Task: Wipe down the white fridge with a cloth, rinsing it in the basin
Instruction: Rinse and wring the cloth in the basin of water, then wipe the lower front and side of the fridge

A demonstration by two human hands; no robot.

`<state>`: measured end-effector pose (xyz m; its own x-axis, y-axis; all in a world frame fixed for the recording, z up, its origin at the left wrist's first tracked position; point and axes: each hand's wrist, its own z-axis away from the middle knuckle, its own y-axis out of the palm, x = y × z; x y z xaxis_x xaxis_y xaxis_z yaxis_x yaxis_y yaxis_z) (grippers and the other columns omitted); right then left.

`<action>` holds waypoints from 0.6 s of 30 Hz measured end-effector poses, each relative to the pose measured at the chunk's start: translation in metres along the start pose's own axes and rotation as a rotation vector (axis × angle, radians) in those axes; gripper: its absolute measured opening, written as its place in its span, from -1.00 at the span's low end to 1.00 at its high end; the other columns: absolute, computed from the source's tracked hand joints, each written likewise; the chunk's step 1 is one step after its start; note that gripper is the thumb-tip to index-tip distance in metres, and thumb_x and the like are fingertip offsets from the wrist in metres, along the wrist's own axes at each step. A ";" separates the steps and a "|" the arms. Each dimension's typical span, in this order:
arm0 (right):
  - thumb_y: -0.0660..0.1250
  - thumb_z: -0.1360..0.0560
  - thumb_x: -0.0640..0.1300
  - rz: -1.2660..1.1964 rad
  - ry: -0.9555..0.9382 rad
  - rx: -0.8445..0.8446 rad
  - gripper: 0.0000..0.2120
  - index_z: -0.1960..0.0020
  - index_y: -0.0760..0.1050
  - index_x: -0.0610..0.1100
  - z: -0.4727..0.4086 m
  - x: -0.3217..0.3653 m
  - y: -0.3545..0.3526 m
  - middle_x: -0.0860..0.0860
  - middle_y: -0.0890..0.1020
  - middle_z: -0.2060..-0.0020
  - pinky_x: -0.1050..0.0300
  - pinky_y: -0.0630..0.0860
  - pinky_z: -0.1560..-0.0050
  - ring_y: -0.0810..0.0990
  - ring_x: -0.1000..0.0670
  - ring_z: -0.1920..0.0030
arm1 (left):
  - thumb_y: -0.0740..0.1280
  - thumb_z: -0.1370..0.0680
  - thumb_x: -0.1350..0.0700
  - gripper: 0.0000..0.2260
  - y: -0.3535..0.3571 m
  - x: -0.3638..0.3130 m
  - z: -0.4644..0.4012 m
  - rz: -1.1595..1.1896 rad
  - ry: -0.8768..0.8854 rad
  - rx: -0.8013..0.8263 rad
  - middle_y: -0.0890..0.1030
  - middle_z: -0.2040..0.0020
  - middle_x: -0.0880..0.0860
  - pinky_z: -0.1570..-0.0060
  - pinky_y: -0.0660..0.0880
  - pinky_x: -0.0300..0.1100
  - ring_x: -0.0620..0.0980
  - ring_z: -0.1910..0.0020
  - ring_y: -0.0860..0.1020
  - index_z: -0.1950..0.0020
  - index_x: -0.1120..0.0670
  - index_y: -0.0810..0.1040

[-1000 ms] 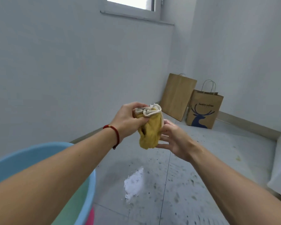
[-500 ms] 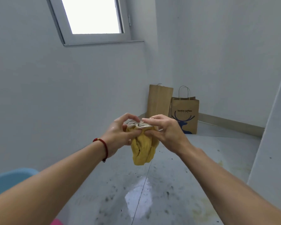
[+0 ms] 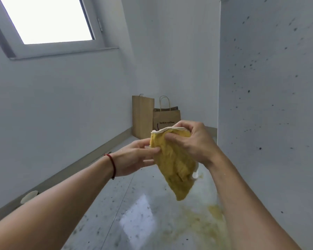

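Note:
A yellow cloth (image 3: 175,165) with a white hem hangs in front of me, held up between both hands. My right hand (image 3: 190,139) grips its top edge, fingers curled over the hem. My left hand (image 3: 137,156) pinches the cloth's left side, a red cord around that wrist. The white fridge (image 3: 271,105) stands at the right, its side panel spattered with dark specks. The basin is out of view.
Two brown paper bags (image 3: 163,118) stand in the far corner against the wall. The grey floor (image 3: 134,204) below is wet, speckled with dirt and carries a yellowish stain near the fridge. A window (image 3: 49,20) sits high on the left wall.
My view has swung right and up: the blue basin has left the frame and the fridge side has come in. Both hands moved the cloth rightward, and my right hand now grips its top.

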<state>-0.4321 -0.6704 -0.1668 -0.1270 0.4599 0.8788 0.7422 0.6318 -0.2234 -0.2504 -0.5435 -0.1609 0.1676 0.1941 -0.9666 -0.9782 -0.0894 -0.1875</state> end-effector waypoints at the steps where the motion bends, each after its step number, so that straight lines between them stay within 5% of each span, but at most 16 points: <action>1: 0.55 -0.44 0.11 -0.022 0.023 -0.019 -0.74 0.03 0.68 -0.06 0.001 0.003 -0.011 0.02 0.72 0.15 0.11 0.68 0.14 0.71 -0.01 0.08 | 0.34 -0.61 0.07 -0.64 0.005 -0.006 -0.005 0.018 0.010 0.010 0.62 -0.29 0.15 -0.36 0.45 0.15 0.17 -0.31 0.57 -0.39 0.12 0.52; 5: 0.31 -0.49 0.33 -0.526 0.269 0.126 -0.45 -0.21 0.68 -0.08 0.014 0.001 -0.040 -0.10 0.73 -0.11 -0.10 0.65 -0.14 0.70 -0.17 -0.17 | 0.26 -0.64 0.01 -0.64 0.017 -0.026 -0.019 0.059 0.089 -0.050 0.63 -0.08 0.11 -0.08 0.62 0.10 0.12 -0.06 0.66 -0.38 0.14 0.51; 8: 0.23 -0.46 0.48 -0.537 0.526 0.250 -0.27 -0.34 0.60 -0.05 0.031 -0.028 -0.042 -0.15 0.69 -0.22 -0.10 0.56 -0.23 0.66 -0.21 -0.26 | 0.19 -0.69 0.01 -0.68 0.024 -0.032 -0.027 0.150 0.073 -0.128 0.62 0.02 0.11 0.13 0.66 -0.01 0.04 0.09 0.66 -0.32 0.14 0.57; 11: 0.47 -0.39 0.39 -0.586 0.714 0.331 -0.20 -0.35 0.51 -0.21 0.052 -0.050 -0.021 -0.16 0.70 -0.14 -0.03 0.53 -0.08 0.68 -0.16 -0.12 | 0.16 -0.70 0.00 -0.69 0.024 -0.025 -0.030 0.317 0.001 -0.130 0.64 -0.05 0.16 0.13 0.65 0.04 0.10 0.06 0.66 -0.33 0.08 0.56; 15: 0.36 -0.61 0.05 -0.742 0.580 0.245 -0.53 -0.40 0.54 -0.22 0.060 -0.050 -0.001 -0.16 0.64 -0.31 -0.15 0.49 -0.39 0.61 -0.18 -0.33 | 0.12 -0.70 -0.08 -0.67 0.019 -0.018 -0.030 0.394 -0.042 -0.006 0.61 -0.27 0.24 -0.08 0.60 0.27 0.22 -0.11 0.62 -0.39 -0.08 0.51; 18: 0.47 -0.54 -0.14 -0.742 0.541 0.119 -0.49 -0.44 0.47 -0.24 0.053 -0.041 -0.009 -0.17 0.64 -0.30 -0.24 0.51 -0.38 0.62 -0.20 -0.31 | 0.12 -0.68 -0.13 -0.70 0.018 -0.019 -0.032 0.369 -0.016 0.028 0.64 -0.18 0.21 -0.12 0.54 0.38 0.22 -0.06 0.63 -0.34 -0.19 0.53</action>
<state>-0.4688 -0.6615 -0.2231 -0.1956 -0.4235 0.8846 0.5174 0.7216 0.4599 -0.2670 -0.5797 -0.1518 -0.1986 0.1694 -0.9653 -0.9755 -0.1291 0.1780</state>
